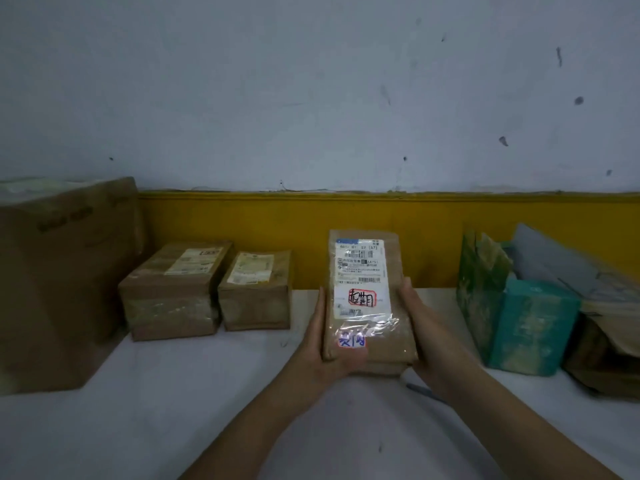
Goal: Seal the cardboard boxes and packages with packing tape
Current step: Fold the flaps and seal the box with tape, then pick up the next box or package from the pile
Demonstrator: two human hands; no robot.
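Left hand (323, 344) and right hand (420, 327) grip a taped brown package (367, 299) between them; a teal box (530, 330) stands to their right.

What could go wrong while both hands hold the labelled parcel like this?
The left hand and right hand grip the labelled parcel only at its sides; it might slip onto the table. Its clear tape looks wrinkled below the shipping label; further tape may cover the barcode.

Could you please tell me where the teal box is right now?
In the head view the teal box stands on the right of the white table, beside the green package and right of the labelled parcel.
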